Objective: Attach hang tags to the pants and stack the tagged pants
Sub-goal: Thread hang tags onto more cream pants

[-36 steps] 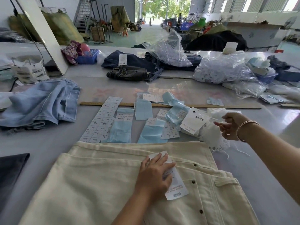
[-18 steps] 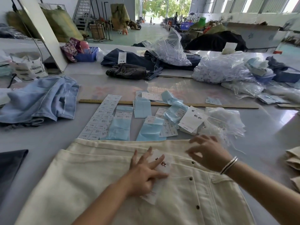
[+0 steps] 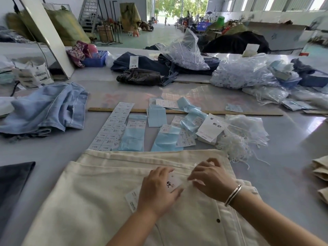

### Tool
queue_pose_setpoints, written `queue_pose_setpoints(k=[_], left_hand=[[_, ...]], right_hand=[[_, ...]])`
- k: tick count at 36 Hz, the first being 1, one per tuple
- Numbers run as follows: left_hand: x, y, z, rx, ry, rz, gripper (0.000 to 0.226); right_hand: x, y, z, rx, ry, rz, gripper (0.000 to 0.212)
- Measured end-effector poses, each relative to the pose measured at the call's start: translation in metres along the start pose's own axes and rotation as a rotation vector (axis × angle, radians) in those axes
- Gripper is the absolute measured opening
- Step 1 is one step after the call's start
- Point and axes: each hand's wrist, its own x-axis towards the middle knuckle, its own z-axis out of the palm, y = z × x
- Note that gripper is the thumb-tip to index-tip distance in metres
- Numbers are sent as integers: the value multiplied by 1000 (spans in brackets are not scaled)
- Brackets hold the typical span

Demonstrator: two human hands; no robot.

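From where I am standing, the dark folded cloth [image 3: 12, 183] is lying well off to the left of the working hands, and the pale blue jeans [image 3: 46, 110] are heaped far beyond it. The cream pants [image 3: 99, 197] are spreading flat across the grey table [image 3: 292, 157] directly under both hands; they are looking like thick, soft cotton, heavy enough to stay put but limp, so I judge they will be needing a two-handed lift at the waistband when stacking.

The left hand [image 3: 157, 190] is lying over a white hang tag [image 3: 173, 182], fingers curling round its upper end and pinning it to the fabric; the tag's lower end is poking out to the left of the wrist. The card is looking light, stiff and easy to crease, so holding it near the top by the edges seems wise.

Just right of it, the right hand [image 3: 211, 178] is hovering with fingers bent, fingertips [image 3: 192, 177] meeting near the tag's top corner. It appears to be pinching something thin and pale, probably a tag string, though I cannot tell for certain.

Beyond the grip, sheets of labels [image 3: 113, 126] and a bundle of white strings [image 3: 236, 144] are waiting, and at the far right more cream pants [image 3: 320, 173] are sitting stacked.
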Motion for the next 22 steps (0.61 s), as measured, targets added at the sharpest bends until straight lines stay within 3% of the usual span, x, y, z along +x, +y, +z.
queue_pose_setpoints(k=[4,9,12,15,22], left_hand=[[-5,0,9,9,37,-41,56],[-8,3,9,-150,232,-50,10],[-5,8,6,-479,297,-238,23],[-3,10,8,-757,300,-389,28],[-9,4,15,-735,289,-286,23]], right_hand=[[-1,5,14,46,10,104,21],[0,-6,26,144,135,187,15],[5,-21,23,456,288,301,5],[13,-39,21,715,389,447,22],[17,-66,35,1060,443,453,22]])
